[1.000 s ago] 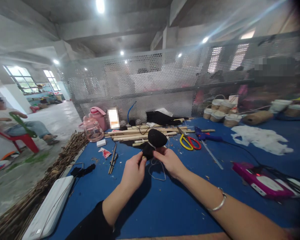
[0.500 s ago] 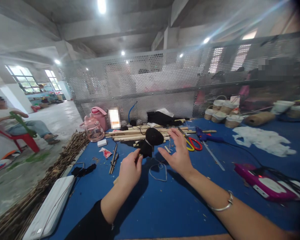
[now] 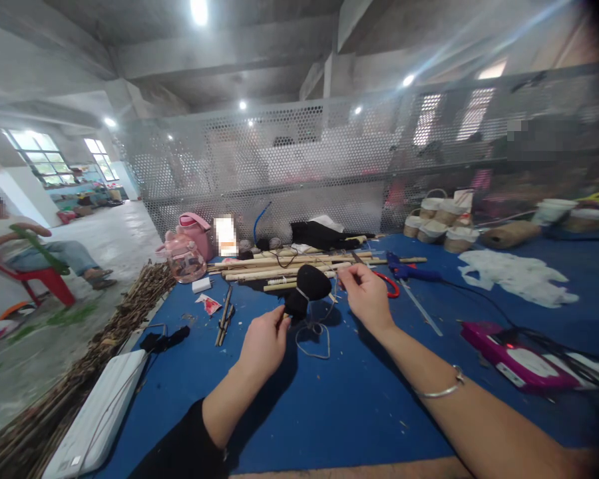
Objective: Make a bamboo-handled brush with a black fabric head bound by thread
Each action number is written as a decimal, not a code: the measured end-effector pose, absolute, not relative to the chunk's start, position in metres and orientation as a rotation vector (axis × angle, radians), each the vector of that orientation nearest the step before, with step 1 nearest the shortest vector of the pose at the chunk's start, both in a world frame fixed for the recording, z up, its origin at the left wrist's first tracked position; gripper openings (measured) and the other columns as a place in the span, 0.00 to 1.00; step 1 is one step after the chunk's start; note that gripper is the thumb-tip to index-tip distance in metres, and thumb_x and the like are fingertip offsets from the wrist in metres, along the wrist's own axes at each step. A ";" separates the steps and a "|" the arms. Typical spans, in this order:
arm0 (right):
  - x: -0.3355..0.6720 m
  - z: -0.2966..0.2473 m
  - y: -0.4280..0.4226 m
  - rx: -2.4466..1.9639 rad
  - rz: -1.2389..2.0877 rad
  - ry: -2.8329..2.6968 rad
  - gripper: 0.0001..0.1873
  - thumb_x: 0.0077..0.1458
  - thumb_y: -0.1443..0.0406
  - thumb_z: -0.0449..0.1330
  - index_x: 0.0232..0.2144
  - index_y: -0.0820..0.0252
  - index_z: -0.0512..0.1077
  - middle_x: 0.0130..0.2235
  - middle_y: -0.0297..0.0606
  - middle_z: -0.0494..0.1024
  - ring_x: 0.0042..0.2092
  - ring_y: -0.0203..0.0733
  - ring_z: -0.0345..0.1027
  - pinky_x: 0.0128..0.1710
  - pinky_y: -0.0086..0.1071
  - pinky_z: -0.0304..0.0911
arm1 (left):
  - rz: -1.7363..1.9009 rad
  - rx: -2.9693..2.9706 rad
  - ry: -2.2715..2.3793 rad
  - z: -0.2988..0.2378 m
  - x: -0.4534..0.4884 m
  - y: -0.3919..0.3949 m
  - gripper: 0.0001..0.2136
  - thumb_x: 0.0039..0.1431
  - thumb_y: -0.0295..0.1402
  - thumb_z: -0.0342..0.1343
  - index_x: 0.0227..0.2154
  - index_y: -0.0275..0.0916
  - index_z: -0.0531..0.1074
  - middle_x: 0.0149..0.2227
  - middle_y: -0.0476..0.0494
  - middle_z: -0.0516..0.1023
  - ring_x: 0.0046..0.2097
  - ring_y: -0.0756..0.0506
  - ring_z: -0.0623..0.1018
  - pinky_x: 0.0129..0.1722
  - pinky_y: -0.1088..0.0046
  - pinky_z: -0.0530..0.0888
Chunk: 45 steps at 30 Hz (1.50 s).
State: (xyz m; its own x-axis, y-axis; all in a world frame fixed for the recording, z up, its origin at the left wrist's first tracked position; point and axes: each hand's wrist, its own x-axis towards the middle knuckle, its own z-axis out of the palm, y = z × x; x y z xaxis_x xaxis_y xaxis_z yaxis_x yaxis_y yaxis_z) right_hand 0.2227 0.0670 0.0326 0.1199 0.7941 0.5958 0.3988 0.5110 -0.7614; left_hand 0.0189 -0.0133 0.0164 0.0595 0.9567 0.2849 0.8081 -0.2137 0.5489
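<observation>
My left hand (image 3: 265, 342) is closed round the lower end of a small black stuffed bundle (image 3: 309, 285) tied at its neck with pale string, held just above the blue table (image 3: 329, 406). A loose loop of that string (image 3: 313, 340) lies on the table below it. My right hand (image 3: 367, 296) is to the right of the bundle, its fingers pinched on the string's end, with red-and-yellow scissors (image 3: 387, 283) partly hidden behind it.
Bamboo sticks (image 3: 279, 266), a blue glue gun (image 3: 409, 271), a pink jug (image 3: 184, 256), baskets (image 3: 436, 229), white cloth (image 3: 516, 276), a magenta device (image 3: 514, 356) and a white power strip (image 3: 100, 416) lie around. Twigs pile at the left edge. A person sits far left.
My right hand let go of the bundle, opened and swung right, and now pinches the string near the scissors. My left hand kept its hold.
</observation>
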 end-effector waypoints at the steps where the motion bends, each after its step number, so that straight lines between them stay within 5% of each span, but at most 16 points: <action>1: 0.225 0.031 0.071 -1.101 0.485 -1.471 0.17 0.54 0.52 0.54 0.28 0.60 0.69 0.27 0.38 0.73 0.30 0.42 0.68 0.34 0.36 0.65 | 0.900 2.075 1.787 0.017 0.019 -0.013 0.14 0.61 0.33 0.43 0.44 0.39 0.71 0.37 0.40 0.78 0.37 0.44 0.76 0.34 0.72 0.67; 5: 0.224 0.025 0.075 -0.946 0.831 -1.665 0.29 0.44 0.53 0.62 0.46 0.57 0.62 0.45 0.43 0.71 0.43 0.44 0.69 0.42 0.37 0.64 | 0.878 2.138 1.676 0.016 0.019 -0.013 0.13 0.59 0.32 0.45 0.42 0.39 0.72 0.36 0.40 0.78 0.37 0.44 0.76 0.36 0.70 0.68; 8: 0.215 0.027 0.064 -0.989 0.858 -1.827 0.29 0.42 0.58 0.63 0.48 0.58 0.63 0.44 0.40 0.72 0.44 0.44 0.67 0.46 0.39 0.62 | 1.046 2.077 1.661 0.015 0.020 -0.014 0.14 0.56 0.31 0.49 0.44 0.38 0.69 0.39 0.39 0.77 0.40 0.43 0.76 0.40 0.68 0.69; 11: 0.204 0.032 0.048 -1.025 0.787 -1.831 0.25 0.43 0.61 0.62 0.46 0.59 0.65 0.41 0.39 0.73 0.42 0.44 0.67 0.44 0.38 0.62 | 1.386 2.037 1.667 0.019 0.021 -0.016 0.19 0.55 0.32 0.50 0.50 0.34 0.62 0.53 0.33 0.67 0.55 0.41 0.67 0.53 0.62 0.64; 14: 0.195 0.039 0.035 -0.975 0.751 -1.855 0.26 0.43 0.61 0.62 0.47 0.59 0.65 0.42 0.39 0.73 0.41 0.43 0.67 0.43 0.37 0.63 | 1.271 2.117 1.596 0.024 0.024 -0.018 0.21 0.59 0.36 0.47 0.55 0.34 0.57 0.59 0.32 0.61 0.59 0.41 0.62 0.57 0.60 0.60; 22: 0.189 0.051 0.022 -1.034 0.787 -1.722 0.26 0.41 0.61 0.64 0.45 0.59 0.66 0.40 0.39 0.73 0.41 0.44 0.67 0.44 0.39 0.63 | 0.678 2.118 1.766 0.032 0.027 -0.020 0.19 0.60 0.40 0.45 0.52 0.38 0.63 0.42 0.35 0.76 0.43 0.38 0.76 0.39 0.65 0.68; 27: 0.191 0.047 0.029 -0.752 1.455 -1.291 0.30 0.48 0.52 0.58 0.51 0.52 0.57 0.45 0.40 0.71 0.44 0.44 0.68 0.38 0.37 0.67 | 0.860 1.930 1.597 0.045 0.018 -0.019 0.15 0.60 0.44 0.43 0.32 0.37 0.66 0.27 0.45 0.71 0.28 0.48 0.70 0.29 0.73 0.64; 32: 0.186 0.039 0.021 -0.713 1.982 -1.349 0.27 0.44 0.51 0.64 0.43 0.57 0.63 0.36 0.39 0.75 0.34 0.38 0.71 0.34 0.32 0.66 | 0.805 1.302 1.175 0.049 0.012 -0.018 0.19 0.56 0.53 0.43 0.28 0.40 0.57 0.19 0.58 0.50 0.19 0.56 0.50 0.18 0.80 0.50; 36: 0.181 0.040 0.014 -0.897 1.873 -1.566 0.23 0.43 0.53 0.65 0.35 0.59 0.64 0.18 0.24 0.64 0.17 0.28 0.54 0.17 0.23 0.53 | 0.873 1.185 1.182 0.046 0.014 -0.016 0.20 0.53 0.54 0.48 0.27 0.40 0.56 0.19 0.59 0.51 0.18 0.57 0.50 0.17 0.80 0.48; 39: 0.182 0.046 0.013 -0.997 1.762 -1.515 0.20 0.48 0.50 0.58 0.22 0.60 0.61 0.15 0.21 0.51 0.15 0.25 0.38 0.13 0.22 0.36 | 0.931 1.177 1.275 0.045 0.014 -0.013 0.19 0.53 0.53 0.49 0.28 0.40 0.56 0.19 0.59 0.52 0.18 0.57 0.51 0.17 0.81 0.48; 45: 0.188 0.053 0.017 -0.943 1.627 -1.295 0.23 0.46 0.54 0.58 0.15 0.57 0.50 0.13 0.22 0.46 0.16 0.26 0.35 0.15 0.25 0.32 | 0.932 1.162 1.252 0.048 0.015 -0.015 0.20 0.51 0.53 0.51 0.27 0.40 0.55 0.19 0.59 0.53 0.17 0.58 0.52 0.16 0.81 0.48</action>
State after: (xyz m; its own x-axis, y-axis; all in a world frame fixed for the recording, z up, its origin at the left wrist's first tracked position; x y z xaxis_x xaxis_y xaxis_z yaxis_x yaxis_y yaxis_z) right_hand 0.1877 0.0172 0.0528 -0.3717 0.9266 -0.0569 -0.1519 -0.1212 -0.9809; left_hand 0.0153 -0.0146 0.0478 0.1211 0.9706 -0.2080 0.0788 0.1995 0.9767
